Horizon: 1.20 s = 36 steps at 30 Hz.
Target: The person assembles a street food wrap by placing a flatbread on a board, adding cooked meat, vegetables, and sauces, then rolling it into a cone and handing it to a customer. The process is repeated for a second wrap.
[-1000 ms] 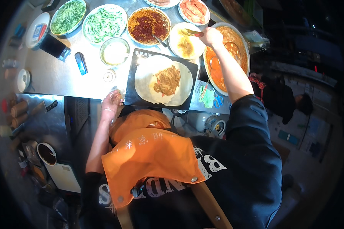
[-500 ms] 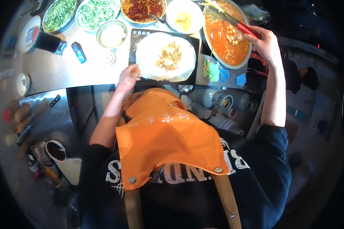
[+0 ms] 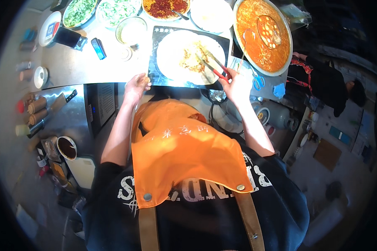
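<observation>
My right hand (image 3: 236, 88) is closed around red-handled metal tongs (image 3: 220, 75). Their tips reach into a small heap of pale brown shredded food (image 3: 191, 59). This heap lies on a thin white round sheet (image 3: 168, 54), which covers most of a black square plate (image 3: 154, 69). By the plate's lower left corner, at the table's front edge, my left hand (image 3: 136, 88) has its fingers curled together. Whatever they may hold is too small to make out. A large round pan (image 3: 285, 62) of orange-red sauce with shredded food stands right of the plate.
Bowls of chopped greens (image 3: 77, 13), red-brown seasoning (image 3: 157, 8) and something pale (image 3: 131, 30) line the far side. A dark phone (image 3: 68, 37) and a blue device (image 3: 98, 48) lie left. Blue scissors (image 3: 259, 80) rest at right. Another person (image 3: 329, 83) is at far right.
My right hand has brought the tongs from the sauce pan leftward and nearer, down to the heap on the white sheet. My left hand stays by the plate. The view has shifted slightly.
</observation>
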Tool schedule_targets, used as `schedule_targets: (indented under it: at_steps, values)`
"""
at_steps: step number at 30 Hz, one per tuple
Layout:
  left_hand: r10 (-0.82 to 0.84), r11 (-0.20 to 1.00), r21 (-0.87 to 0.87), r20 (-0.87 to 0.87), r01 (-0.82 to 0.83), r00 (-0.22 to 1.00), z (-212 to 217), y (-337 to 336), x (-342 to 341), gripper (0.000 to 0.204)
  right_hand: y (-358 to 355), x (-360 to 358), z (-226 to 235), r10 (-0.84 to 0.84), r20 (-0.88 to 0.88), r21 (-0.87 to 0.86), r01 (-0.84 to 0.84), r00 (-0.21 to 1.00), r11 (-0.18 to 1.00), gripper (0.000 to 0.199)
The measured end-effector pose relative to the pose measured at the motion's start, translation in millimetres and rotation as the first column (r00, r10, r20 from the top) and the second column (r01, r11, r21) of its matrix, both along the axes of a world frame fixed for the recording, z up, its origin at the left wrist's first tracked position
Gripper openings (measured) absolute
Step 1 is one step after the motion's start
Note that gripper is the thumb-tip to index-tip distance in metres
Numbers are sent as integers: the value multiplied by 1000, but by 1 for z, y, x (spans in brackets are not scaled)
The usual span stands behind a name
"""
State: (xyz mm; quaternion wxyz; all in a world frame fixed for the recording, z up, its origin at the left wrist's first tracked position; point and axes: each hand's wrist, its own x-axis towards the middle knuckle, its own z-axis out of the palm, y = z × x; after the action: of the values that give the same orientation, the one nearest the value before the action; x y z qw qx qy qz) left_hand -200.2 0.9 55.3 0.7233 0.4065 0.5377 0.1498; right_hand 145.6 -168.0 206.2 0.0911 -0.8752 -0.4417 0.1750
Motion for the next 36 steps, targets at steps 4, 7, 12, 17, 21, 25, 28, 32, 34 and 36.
schedule_targets:
  at_steps: [4,7,12,17,21,25,28,32,34,36]
  values:
    - [60,998,30,-123,-57,991,6,-19,-40,45,-6,-6,-15,190,129,18,-194,973,981,40]
    - [233,972,14,-67,-233,970,21,-32,-67,40,-8,-8,-6,122,140,-65,-114,983,991,45]
    - [320,943,-73,-67,-325,945,29,-15,-94,38,31,4,57,282,142,49,-291,949,955,53]
    - [316,948,-53,47,-314,948,23,30,-118,38,241,-46,74,536,471,46,-627,700,778,37]
    - [365,931,-64,117,-360,924,21,63,-151,42,428,-120,37,733,395,-305,-674,553,673,27]
    - [367,930,-49,79,-364,927,14,89,-191,43,503,-172,4,851,336,-544,-655,403,525,20]
    - [338,941,-25,51,-337,940,8,100,-215,42,508,-179,12,810,417,-465,-668,413,581,19]
    - [324,946,-28,167,-324,931,6,108,-233,49,510,-170,32,802,482,-478,-661,354,579,16]
    - [306,952,-35,199,-305,931,7,111,-236,48,517,-170,30,799,464,-450,-675,383,585,16]
    - [281,958,-12,240,-287,929,9,116,-235,47,525,-176,21,787,466,-426,-677,404,600,16]
